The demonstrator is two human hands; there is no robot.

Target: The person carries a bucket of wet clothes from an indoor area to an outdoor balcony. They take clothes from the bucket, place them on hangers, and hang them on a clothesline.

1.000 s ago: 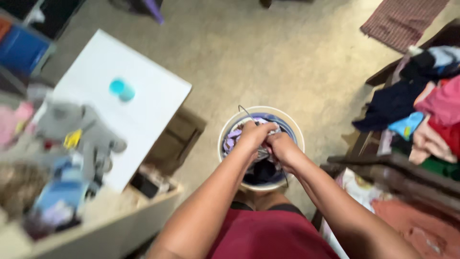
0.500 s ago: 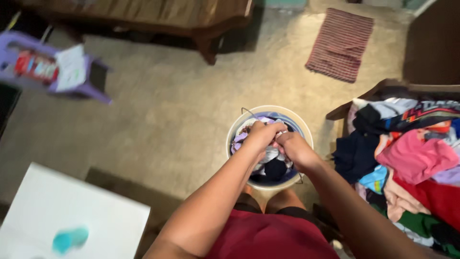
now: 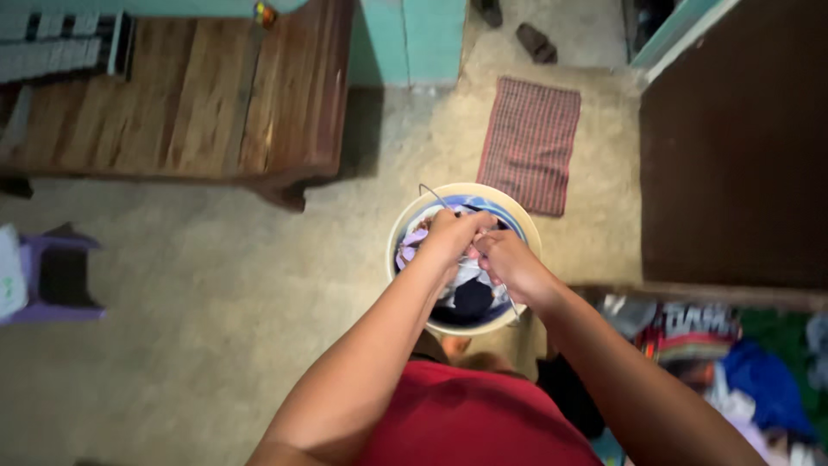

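A cream plastic bucket (image 3: 521, 221) hangs in front of me over the concrete floor. It is filled with clothes (image 3: 473, 295) in white, purple and dark blue. My left hand (image 3: 453, 235) and my right hand (image 3: 509, 261) are side by side above the bucket's middle. Both are closed around its thin wire handle (image 3: 429, 193), which arches up from the rim. My red shirt and both forearms fill the bottom of the view.
A low wooden table (image 3: 172, 103) stands at the upper left and a purple plastic stool (image 3: 52, 276) at the left edge. A red striped mat (image 3: 530, 142) lies beyond the bucket. A dark wooden panel (image 3: 733, 155) and piled clothes (image 3: 742, 358) are on the right.
The view has swung: the white table and the big clothes pile slid out, while the wooden table and mat came nearer. Both hands kept their grip on the bucket's handle.
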